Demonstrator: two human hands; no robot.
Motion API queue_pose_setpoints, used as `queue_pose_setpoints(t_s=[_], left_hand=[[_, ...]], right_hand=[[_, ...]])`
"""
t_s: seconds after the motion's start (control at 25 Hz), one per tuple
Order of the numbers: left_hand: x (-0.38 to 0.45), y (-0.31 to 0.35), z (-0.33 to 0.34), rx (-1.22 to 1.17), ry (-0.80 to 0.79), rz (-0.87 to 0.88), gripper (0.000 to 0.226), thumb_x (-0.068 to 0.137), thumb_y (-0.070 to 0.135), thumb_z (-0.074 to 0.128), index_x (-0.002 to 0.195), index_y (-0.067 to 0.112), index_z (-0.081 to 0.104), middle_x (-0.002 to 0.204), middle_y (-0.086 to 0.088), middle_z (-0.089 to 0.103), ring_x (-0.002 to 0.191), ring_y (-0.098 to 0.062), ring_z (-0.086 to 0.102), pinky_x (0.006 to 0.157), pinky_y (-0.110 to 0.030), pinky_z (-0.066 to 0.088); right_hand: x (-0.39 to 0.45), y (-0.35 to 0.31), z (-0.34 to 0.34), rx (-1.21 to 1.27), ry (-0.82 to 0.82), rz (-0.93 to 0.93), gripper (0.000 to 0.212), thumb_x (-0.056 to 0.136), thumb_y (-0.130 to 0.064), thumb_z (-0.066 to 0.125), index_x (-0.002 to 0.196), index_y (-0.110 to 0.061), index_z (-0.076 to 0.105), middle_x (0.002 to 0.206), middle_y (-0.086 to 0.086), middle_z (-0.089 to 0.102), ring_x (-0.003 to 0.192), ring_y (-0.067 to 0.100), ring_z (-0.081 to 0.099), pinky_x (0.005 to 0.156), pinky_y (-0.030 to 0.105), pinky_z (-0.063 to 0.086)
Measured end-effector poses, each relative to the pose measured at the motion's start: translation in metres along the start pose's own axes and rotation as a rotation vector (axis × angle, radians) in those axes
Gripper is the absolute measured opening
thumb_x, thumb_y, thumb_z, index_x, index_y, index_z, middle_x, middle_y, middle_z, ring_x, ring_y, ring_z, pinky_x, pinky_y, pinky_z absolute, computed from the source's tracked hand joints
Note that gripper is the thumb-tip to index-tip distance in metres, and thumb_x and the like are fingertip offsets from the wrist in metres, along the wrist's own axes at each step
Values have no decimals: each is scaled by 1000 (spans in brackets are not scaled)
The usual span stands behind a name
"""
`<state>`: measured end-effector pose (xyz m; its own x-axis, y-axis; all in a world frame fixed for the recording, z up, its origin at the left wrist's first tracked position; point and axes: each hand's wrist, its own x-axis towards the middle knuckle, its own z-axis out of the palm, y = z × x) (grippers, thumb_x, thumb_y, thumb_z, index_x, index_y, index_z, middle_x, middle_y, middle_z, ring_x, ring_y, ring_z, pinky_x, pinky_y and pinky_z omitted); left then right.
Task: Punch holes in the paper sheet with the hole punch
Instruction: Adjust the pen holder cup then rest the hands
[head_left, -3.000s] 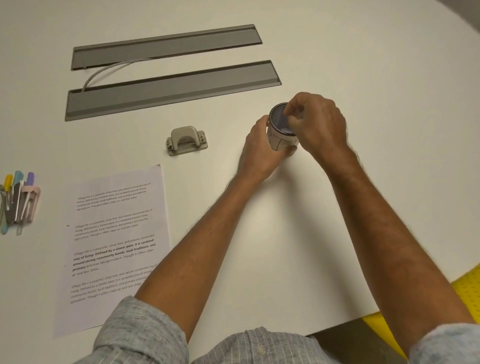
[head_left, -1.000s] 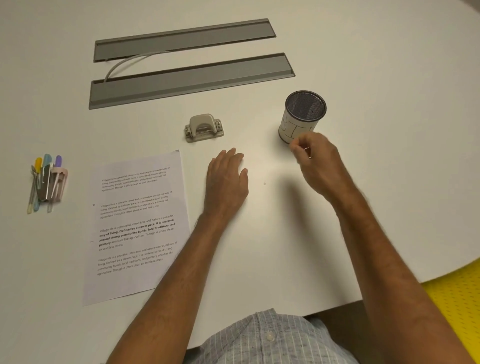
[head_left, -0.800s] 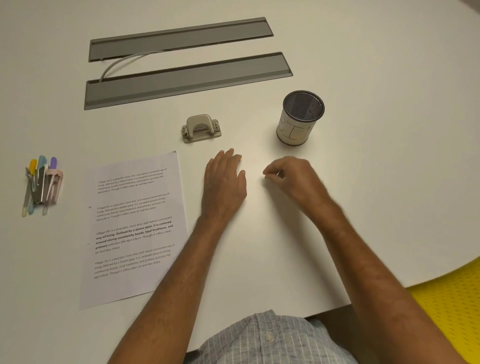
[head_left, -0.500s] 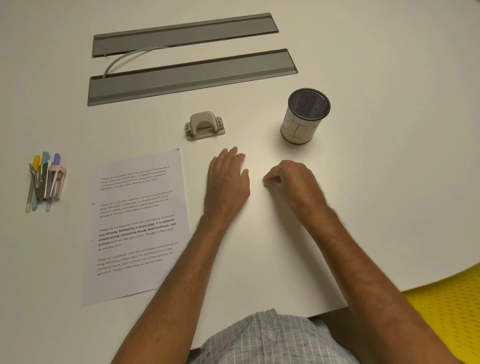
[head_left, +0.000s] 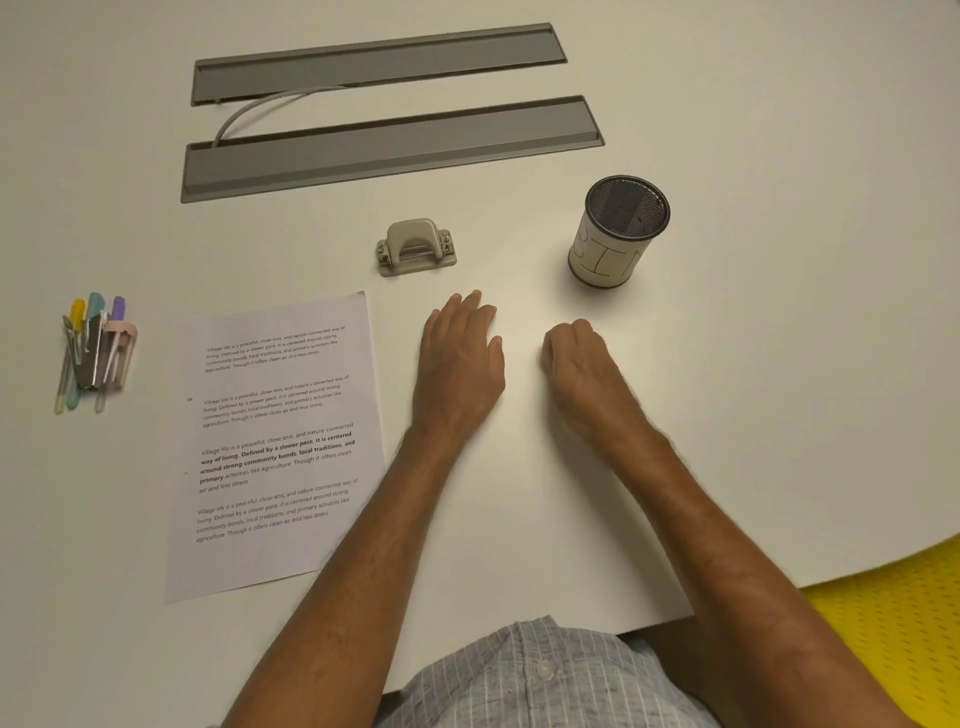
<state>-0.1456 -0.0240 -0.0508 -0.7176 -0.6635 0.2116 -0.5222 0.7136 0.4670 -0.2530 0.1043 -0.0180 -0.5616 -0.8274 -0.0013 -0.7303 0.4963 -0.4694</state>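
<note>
Head view: the left hand (head_left: 460, 364) lies flat on the white desk (head_left: 779, 364), fingers straight and released. Just at its 3 o'clock, the right hand (head_left: 582, 364) rests with fingers curled under, grasping nothing visible. The hole punch (head_left: 415, 248) stands at 12 o'clock of the left hand, the paper sheet (head_left: 280, 441) at its 9 o'clock, untouched. A mesh cup (head_left: 618, 231) stands at 12 o'clock of the right hand.

office | white meeting table (head_left: 727, 415) | grey cable-tray lids (head_left: 389, 145) | mesh pen cup (head_left: 618, 234) | pens (head_left: 93, 353)
</note>
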Motion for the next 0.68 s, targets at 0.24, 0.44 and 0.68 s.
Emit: queue_pose_setpoints(t_s=[0.24,0.44,0.68], left_hand=[[0,1,-1,-5,1,-4,39,96,17,51,134,10,57,152,-10,49,146,-31,38,123,-46,24],[1,1,-1,3,-4,-2,40,97,19,49,134,10,56,152,-10,49,146,-32,38,123,-46,24],[0,1,-1,3,3,2,39,96,19,50,133,9,57,152,-10,50,145,-32,39,123,-46,25]], right_hand=[[2,11,-19,194,-35,80,18,97,0,39,94,-17,45,103,5,48,88,24,48,79,40,45],[-1,5,-15,102,5,58,9,99,-21,64,102,-19,72,98,-2,65,88,17,60,80,31,48],[10,-12,-12,-149,-16,74,14,93,-12,61,97,-15,74,98,3,71,90,26,64,70,32,45]])
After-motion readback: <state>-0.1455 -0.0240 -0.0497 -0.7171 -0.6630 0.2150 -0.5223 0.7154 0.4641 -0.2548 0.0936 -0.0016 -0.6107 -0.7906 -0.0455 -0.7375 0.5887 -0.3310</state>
